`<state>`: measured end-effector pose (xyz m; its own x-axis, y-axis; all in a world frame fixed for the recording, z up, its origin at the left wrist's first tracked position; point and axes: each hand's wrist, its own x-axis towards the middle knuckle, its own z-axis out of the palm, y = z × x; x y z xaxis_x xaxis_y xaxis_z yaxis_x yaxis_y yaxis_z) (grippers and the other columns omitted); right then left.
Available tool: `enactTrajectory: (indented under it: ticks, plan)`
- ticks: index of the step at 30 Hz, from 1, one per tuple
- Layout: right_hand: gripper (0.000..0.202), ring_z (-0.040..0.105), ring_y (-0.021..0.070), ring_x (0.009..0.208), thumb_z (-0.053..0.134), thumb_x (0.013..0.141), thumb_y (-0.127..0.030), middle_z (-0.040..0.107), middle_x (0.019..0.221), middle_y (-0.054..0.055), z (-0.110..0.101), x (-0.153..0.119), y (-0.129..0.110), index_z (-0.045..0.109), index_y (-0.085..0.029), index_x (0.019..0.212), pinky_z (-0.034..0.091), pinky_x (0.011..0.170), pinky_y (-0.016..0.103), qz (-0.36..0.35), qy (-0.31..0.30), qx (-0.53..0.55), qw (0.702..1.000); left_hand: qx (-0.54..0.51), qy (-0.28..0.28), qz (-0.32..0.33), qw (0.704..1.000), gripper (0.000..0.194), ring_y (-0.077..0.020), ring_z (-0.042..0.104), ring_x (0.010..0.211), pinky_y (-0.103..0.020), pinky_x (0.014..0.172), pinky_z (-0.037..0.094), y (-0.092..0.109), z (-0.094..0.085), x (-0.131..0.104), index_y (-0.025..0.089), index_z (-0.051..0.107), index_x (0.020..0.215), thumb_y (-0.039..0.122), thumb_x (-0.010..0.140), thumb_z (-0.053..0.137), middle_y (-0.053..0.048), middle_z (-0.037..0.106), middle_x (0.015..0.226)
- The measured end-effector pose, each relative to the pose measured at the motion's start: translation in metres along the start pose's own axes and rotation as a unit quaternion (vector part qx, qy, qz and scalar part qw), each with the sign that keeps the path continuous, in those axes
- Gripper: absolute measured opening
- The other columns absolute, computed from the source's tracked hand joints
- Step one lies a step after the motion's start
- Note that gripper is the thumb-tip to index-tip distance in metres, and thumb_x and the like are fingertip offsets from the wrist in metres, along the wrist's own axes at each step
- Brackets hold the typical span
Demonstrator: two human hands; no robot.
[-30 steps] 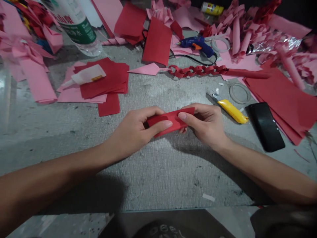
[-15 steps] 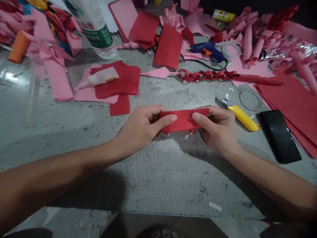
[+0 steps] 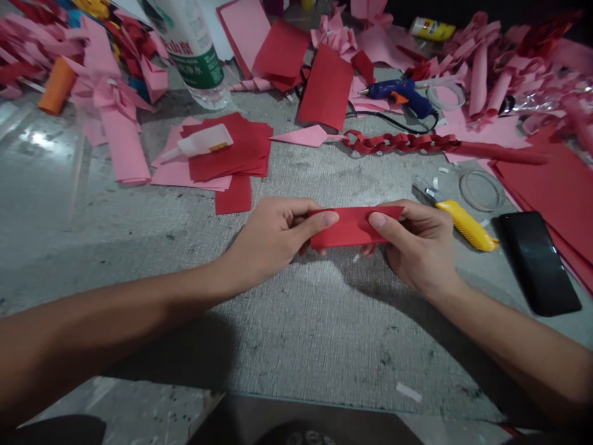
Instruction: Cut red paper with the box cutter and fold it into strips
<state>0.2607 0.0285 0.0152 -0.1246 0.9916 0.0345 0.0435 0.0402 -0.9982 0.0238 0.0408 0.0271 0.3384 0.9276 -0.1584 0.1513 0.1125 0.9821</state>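
A folded piece of red paper (image 3: 354, 227) is held level above the table between my two hands. My left hand (image 3: 287, 232) pinches its left end, thumb on the front and fingers behind. At the right end, my right hand (image 3: 414, 238) grips it the same way. The fingers behind the paper are mostly hidden. Beyond my left hand lies a stack of red paper pieces (image 3: 245, 145) over pink ones, with a white glue bottle (image 3: 206, 141) on top. A red paper chain (image 3: 398, 143) with a rolled red tube stretches across the table farther back.
Right of my hands lie yellow-handled pliers (image 3: 467, 225), a black phone (image 3: 537, 262) and a clear coil (image 3: 482, 190). A blue glue gun (image 3: 398, 94) and a plastic water bottle (image 3: 199, 62) are farther back. Pink paper scraps (image 3: 491, 74) heap up behind. The table's edge (image 3: 296, 402) is near me.
The view has shifted slightly, so everything appears a little farther right. Both hands keep the same hold on the red paper, which looks almost unchanged.
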Motion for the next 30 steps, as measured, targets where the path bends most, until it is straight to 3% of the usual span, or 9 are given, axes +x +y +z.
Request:
enactTrajectory:
  ticks: [18, 30]
  plan:
    - [0.009, 0.068, 0.0141, 0.052, 0.086, 0.098, -0.030, 0.077, 0.069, -0.002, -0.0007, -0.0014, 0.0059, 0.083, -0.027, 0.089, 0.058, 0.051, 0.028, -0.031, 0.018, 0.000, 0.999, -0.001, -0.008, 0.035, 0.999, 0.034, -0.0066, 0.055, 0.049, -0.017, 0.043, 0.038, -0.0031, -0.0020, 0.0012, 0.019, 0.076, 0.079, 0.044, 0.102, 0.074, 0.003, 0.064, 0.058]
    - [0.014, 0.067, 0.0145, 0.051, 0.085, 0.098, -0.035, 0.075, 0.067, -0.001, -0.0008, -0.0017, 0.0056, 0.081, -0.026, 0.088, 0.058, 0.051, 0.031, -0.038, 0.022, -0.028, 0.999, 0.000, -0.002, 0.038, 0.999, 0.034, -0.0087, 0.059, 0.055, -0.020, 0.048, 0.041, -0.0044, -0.0016, 0.0008, 0.019, 0.077, 0.078, 0.044, 0.102, 0.075, 0.002, 0.071, 0.064]
